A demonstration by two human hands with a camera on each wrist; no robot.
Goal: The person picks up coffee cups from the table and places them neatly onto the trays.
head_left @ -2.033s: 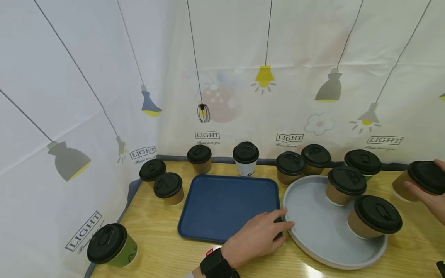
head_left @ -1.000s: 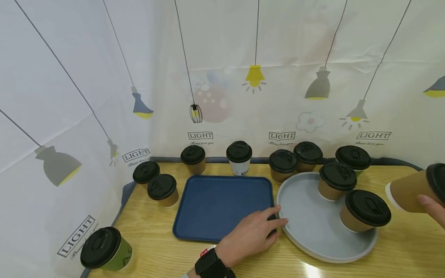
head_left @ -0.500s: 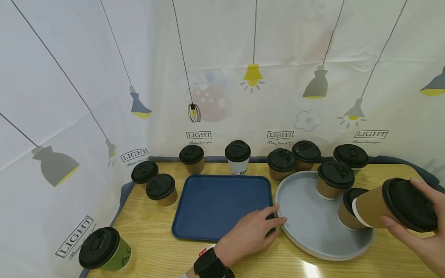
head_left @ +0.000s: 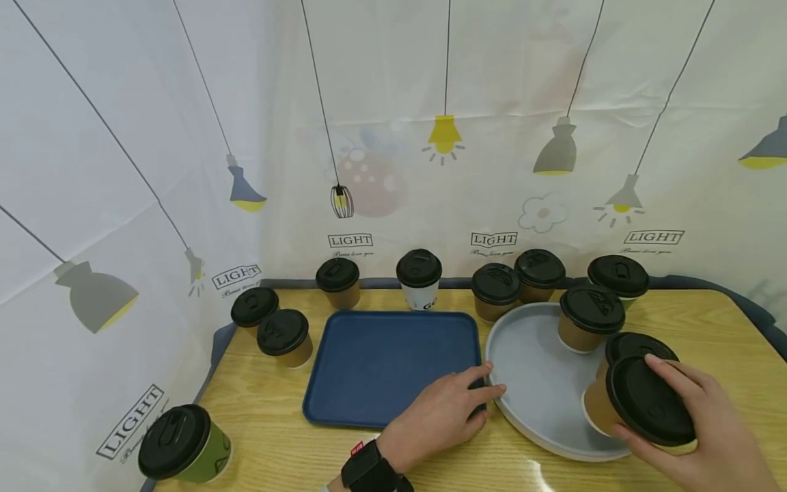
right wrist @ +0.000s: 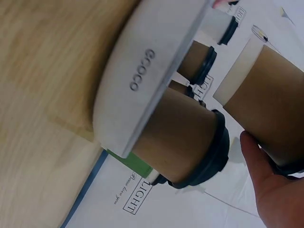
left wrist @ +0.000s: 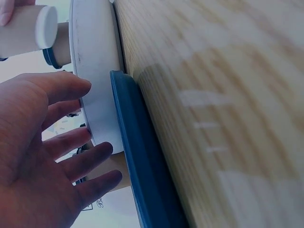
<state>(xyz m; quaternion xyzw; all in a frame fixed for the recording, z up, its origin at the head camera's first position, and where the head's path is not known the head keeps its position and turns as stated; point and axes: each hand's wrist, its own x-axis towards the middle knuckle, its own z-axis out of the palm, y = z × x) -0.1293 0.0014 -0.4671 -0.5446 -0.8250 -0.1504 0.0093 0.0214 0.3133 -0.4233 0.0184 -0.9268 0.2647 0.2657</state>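
Note:
My right hand (head_left: 707,424) grips a brown paper coffee cup (head_left: 652,403) with a black lid. It hangs over the right front of the round grey tray (head_left: 535,383), its pale base apart from the surface in the right wrist view. In the head view it partly hides another brown lidded cup (head_left: 639,345) standing on that tray. A further brown cup (head_left: 590,314) stands behind these, also on the tray. My left hand (head_left: 439,410) lies over the right edge of the blue tray (head_left: 387,362), fingers extended, fingertips at the grey tray's left rim.
Along the back stand several lidded cups, among them a white cup (head_left: 419,277) and a green cup (head_left: 617,277). Two brown cups, one (head_left: 285,338) in front, stand left of the blue tray. A larger green cup (head_left: 187,441) is at front left. Printed cloth hangs behind.
My right hand has lifted the brown cup from the table at the right and brought it left over the grey tray. My left hand stays at the tray's rim.

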